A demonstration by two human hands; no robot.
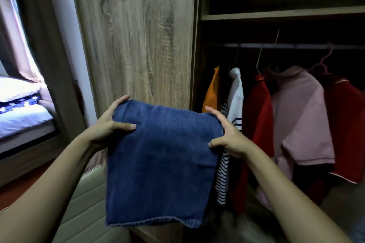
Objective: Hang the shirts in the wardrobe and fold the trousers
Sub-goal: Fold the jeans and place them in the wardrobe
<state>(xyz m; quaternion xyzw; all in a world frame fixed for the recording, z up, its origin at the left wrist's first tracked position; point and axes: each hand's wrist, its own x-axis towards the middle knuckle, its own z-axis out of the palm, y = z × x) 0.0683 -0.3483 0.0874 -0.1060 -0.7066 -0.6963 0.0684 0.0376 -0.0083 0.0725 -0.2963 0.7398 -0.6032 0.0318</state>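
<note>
Trousers: I see the folded jeans (pixel 162 160) held up in the air in front of the wardrobe door (pixel 138 35), low against its right edge.
Long axis: it runs top to bottom, with the fold uppermost and the ribbed hem edge hanging lowest.
Left grip (pixel 107 126): closed on the fold's top left corner, thumb on the near face, fingers curled behind.
Right grip (pixel 231 138): closed on the top right corner, thumb pressing the side edge, fingers over the top.
Edges: the jeans' right edge overlaps a striped shirt (pixel 224 169) hanging just right of the door.
Open room: right of the door the wardrobe stands open. An orange shirt (pixel 212 92), a red shirt (pixel 256 124) and a pink shirt (pixel 302 120) hang from the rail (pixel 286 46), under a shelf (pixel 276 14) with dark space above it.
</note>
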